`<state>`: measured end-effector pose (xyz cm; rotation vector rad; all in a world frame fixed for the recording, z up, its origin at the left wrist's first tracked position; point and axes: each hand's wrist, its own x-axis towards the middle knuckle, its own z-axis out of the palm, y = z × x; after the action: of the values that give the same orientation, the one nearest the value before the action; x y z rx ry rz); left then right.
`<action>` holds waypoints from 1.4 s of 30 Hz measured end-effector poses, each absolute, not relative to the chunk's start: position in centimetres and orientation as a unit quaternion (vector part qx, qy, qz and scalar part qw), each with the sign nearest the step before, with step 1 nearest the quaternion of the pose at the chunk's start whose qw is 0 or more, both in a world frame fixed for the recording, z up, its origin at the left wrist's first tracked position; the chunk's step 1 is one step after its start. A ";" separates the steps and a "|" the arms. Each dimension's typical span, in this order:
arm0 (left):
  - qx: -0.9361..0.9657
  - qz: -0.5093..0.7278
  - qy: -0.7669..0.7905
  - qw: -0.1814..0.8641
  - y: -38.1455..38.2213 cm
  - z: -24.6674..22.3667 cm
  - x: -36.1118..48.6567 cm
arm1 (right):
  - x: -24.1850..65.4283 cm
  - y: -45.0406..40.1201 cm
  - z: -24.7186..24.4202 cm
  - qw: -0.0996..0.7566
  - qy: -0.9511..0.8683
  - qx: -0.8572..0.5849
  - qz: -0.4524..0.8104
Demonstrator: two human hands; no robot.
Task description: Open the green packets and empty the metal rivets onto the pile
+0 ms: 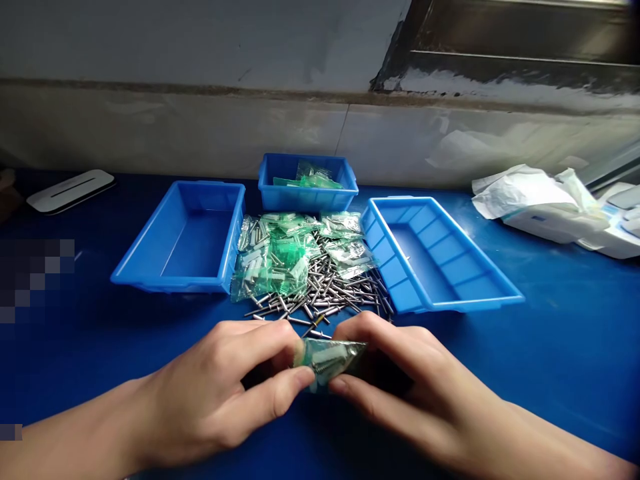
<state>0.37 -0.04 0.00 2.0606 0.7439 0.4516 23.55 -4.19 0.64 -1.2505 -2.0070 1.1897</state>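
Note:
Between my two hands is a small clear plastic bag (pixel 330 359) with a green edge, holding screws and pale wall plugs. My left hand (pixel 235 380) pinches its left, green end between thumb and forefinger. My right hand (pixel 415 387) grips the right side of the same bag, thumb below and fingers above. Just beyond lies a heap of loose metal screws and rivets (pixel 330 287). Several similar filled bags (pixel 280 257) with green strips rest on and beside the heap.
Blue plastic bins stand left (pixel 170 280) and right (pixel 450 303) of the heap. A third blue bin (pixel 309 200) at the back holds green-edged bags. A white flat device (pixel 73 191) lies far left; white papers (pixel 525 190) cover equipment at right. A wall closes the back.

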 end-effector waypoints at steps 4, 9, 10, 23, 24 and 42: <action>0.830 0.212 0.285 0.430 -0.1 -0.2 0.4 | 23.6 -4.2 0.6 0.240 -0.734 -0.460 0.439; 0.830 0.208 0.283 0.433 0.0 -0.3 0.5 | 23.6 -4.3 0.7 0.240 -0.728 -0.463 0.445; 0.829 0.207 0.283 0.435 0.1 -0.2 0.4 | 23.6 -4.4 0.7 0.240 -0.725 -0.465 0.448; 0.807 0.265 0.237 0.472 -0.1 -0.3 0.4 | 23.3 -4.5 -0.5 0.294 -0.690 -0.490 0.445; 0.806 0.275 0.228 0.472 -0.1 -0.2 0.4 | 23.3 -4.5 -0.4 0.292 -0.689 -0.486 0.452; 0.763 0.267 0.330 0.487 -0.4 -0.8 0.6 | 23.0 -4.1 1.2 0.347 -0.754 -0.399 0.390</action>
<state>0.57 -0.41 -0.77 1.8569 0.8025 0.6484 23.00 -4.12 1.24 -1.0356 -1.9551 1.0111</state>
